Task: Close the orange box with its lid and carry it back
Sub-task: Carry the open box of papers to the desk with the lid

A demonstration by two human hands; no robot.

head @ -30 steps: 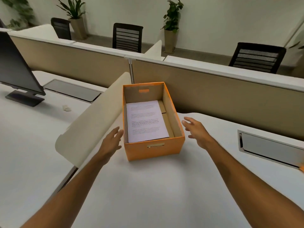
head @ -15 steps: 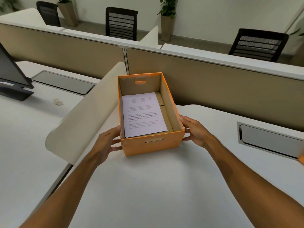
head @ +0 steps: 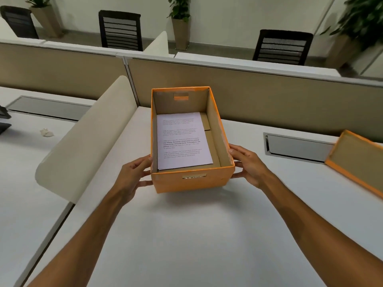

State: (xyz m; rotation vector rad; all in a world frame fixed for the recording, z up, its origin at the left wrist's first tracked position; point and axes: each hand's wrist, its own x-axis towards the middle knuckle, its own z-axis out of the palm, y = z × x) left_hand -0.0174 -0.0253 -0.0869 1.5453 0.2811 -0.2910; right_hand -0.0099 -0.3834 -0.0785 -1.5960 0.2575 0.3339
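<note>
Head view: my left hand (head: 134,175) and right hand (head: 247,164) hold the open orange box (head: 190,183); next I must fetch the lid (head: 358,160) at the desk's (head: 186,235) right edge.

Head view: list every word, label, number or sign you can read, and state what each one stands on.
Printed sheet inside the orange box, bold lines in its third paragraph: only fragments come through, "a slower pace" and "strong community bonds".
The same sheet, other paragraphs: too small and blurred to read.
Label holder on the box's near wall: no text can be made out.
Orange lid on the desk: no writing shows.
</note>
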